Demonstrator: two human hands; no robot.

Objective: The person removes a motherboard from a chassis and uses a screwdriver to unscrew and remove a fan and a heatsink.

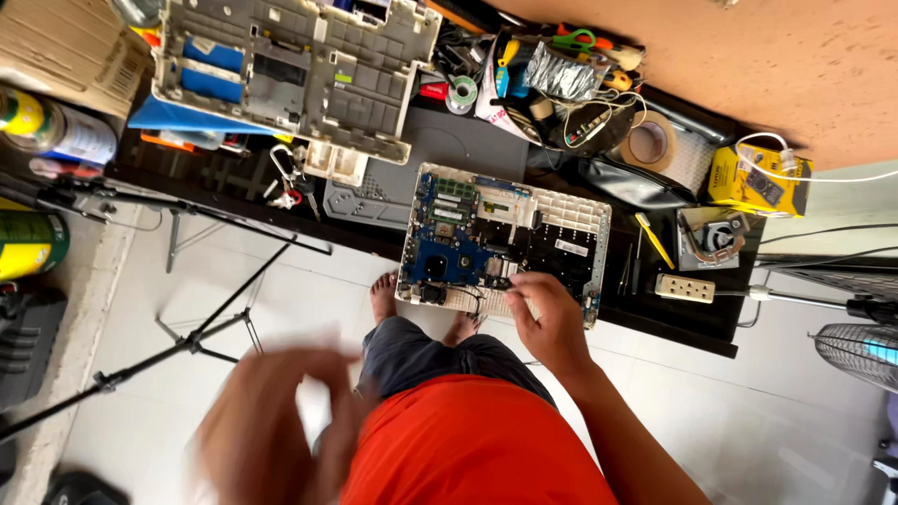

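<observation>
White floor tiles lie below the bench (655, 323); right hand (547, 318) fingers curl on the opened laptop (505, 238), grip unclear; left hand (271, 421) blurred, grip unreadable.

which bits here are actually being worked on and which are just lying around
In hand:
- opened laptop base with blue motherboard
- right hand touching its near edge
- left hand, blurred, off the bench

Lying about:
- second laptop shell
- tape roll
- yellow box
- power strip

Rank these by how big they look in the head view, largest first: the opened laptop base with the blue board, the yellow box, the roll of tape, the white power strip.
1. Opened laptop base
2. Yellow box
3. Roll of tape
4. White power strip

The tape and the power strip look close in size, so their order is unsure.
</observation>
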